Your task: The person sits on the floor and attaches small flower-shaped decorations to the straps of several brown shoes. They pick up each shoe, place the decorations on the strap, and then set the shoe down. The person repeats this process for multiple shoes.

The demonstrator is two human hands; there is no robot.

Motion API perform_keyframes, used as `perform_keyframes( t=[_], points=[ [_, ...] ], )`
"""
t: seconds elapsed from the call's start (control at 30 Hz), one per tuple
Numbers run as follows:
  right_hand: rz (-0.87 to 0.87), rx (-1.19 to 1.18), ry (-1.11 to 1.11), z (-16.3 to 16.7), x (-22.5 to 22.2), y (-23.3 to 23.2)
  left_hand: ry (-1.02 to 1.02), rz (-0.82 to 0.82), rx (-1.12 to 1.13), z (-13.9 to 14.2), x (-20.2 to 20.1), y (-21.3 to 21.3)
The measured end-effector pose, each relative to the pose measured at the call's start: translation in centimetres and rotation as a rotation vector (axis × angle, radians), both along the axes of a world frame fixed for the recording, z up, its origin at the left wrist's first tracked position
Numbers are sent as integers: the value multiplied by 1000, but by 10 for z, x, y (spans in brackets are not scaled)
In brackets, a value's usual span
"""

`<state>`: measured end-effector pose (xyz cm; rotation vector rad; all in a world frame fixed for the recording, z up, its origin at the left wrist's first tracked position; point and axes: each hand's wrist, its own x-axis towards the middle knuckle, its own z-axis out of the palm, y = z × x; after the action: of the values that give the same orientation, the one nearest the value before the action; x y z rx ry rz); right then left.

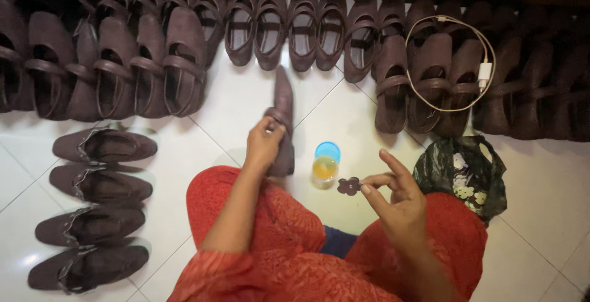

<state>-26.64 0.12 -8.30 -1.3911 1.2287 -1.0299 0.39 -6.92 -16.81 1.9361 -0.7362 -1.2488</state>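
The person sits on the white tiled floor [344, 111], knees in red patterned fabric, and both hands are busy. The left hand [263, 145] is wrapped around a dark brown strapped shoe [283, 124], holding it on edge with the toe aimed at twelve o'clock. The right hand [396, 191] pinches a small dark brown flower-shaped trim piece [350, 186] between thumb and forefinger, the other fingers fanned out.

Between the two hands stands a small open clear jar of amber liquid [324, 168], probably glue, its blue lid [327, 151] touching it at twelve o'clock. That is the risk: the jar sits just beside the shoe's heel, so a swing of shoe or wrist could tip it over the tiles. The flower is held only by its edge and could well slip from that light pinch.

At three o'clock lies a dark plastic bag with pale flower pieces [461, 176]. Rows of matching brown shoes [270, 28] crowd the top from ten to two o'clock, a white charger cable [448, 62] looped over some. Four more shoes [92, 210] lie stacked at nine o'clock. The light is dim, the tiles glossy.
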Motion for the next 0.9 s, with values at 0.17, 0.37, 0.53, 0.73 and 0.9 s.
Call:
perform_keyframes(
  t=[0.17, 0.37, 0.53, 0.73, 0.9],
  points=[
    [149, 45, -87, 33, 26, 2, 216, -256, -314, 62, -1, 89],
    [275, 2, -73, 53, 47, 32, 358, -369, -390, 120, -4, 157],
    [232, -26, -7, 53, 53, 50, 68, -451, -377, 140, -9, 183],
    [205, -13, -16, 56, 51, 59, 45, -314, -396, 151, -21, 184],
    [167, -59, 44, 55, 52, 61, -12, -236, -388, 147, -33, 178]
  ],
)
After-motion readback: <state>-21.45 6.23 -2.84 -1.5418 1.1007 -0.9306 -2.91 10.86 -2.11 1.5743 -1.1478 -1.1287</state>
